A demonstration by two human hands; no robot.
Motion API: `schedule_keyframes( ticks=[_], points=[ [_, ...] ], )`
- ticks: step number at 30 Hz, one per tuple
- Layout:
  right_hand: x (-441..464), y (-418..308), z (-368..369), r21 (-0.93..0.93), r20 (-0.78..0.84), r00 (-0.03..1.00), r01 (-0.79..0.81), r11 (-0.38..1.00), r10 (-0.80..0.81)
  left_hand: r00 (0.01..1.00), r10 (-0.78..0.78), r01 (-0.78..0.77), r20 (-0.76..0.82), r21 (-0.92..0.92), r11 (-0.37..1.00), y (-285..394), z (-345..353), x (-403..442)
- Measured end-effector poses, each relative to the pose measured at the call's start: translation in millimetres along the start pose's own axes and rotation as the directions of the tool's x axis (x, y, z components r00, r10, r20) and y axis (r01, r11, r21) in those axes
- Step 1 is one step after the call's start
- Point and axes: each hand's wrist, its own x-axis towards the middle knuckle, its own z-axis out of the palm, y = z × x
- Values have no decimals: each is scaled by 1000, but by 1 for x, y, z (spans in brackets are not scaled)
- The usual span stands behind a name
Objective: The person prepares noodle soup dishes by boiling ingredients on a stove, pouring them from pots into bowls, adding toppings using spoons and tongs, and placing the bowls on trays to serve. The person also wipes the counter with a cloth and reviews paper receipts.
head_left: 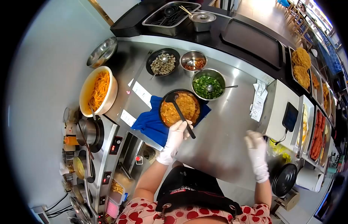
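My left hand (177,136), in a white glove, is closed around the handle of a black serving spoon (178,108). The spoon's head rests at the upper left of a black bowl (164,121) filled with an orange-yellow, saucy food (187,106). Beneath the bowl lies a folded blue cloth (148,125). My right hand (256,145), also gloved in white, hovers over the right side of the steel counter. Its fingers are loosely bent and nothing shows in them.
Behind the bowl stand chopped greens in a steel bowl (204,98), a small steel bowl (189,54) and a black bowl of chopped pieces (177,56). Shredded carrot fills a tub (111,95) at left. Receipts (259,100) lie right, near food trays (310,112). Pans sit on burners at left.
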Motion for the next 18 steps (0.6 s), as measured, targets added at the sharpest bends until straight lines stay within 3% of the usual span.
schedule_keyframes(
  ticks=[2, 6, 9, 12, 15, 18],
  points=[
    [-1, -31, 36, -5, 152, 987, -54, 999, 54, 999, -52, 52, 15, -22, 998, 4, -13, 4],
    [-9, -51, 77, -5, 216, 971, -102, 995, 100, 981, -159, 165, 114, -48, 985, 10, -47, 12],
    [-10, -66, 85, -1, 279, 926, -263, 965, 252, 953, -238, 249, 186, -37, 968, 12, -69, 12],
    [-12, -68, 99, 9, 258, 911, -335, 942, 322, 954, -279, 266, 111, 121, 956, 3, -91, 16],
    [-10, -64, 120, 2, 207, 939, -280, 960, 273, 951, -291, 257, 106, 254, 932, 4, -106, 22],
    [4, -63, 148, 285, 248, 883, -459, 841, 398, 948, -310, 238, 71, 488, 840, 16, -119, 32]
  ],
)
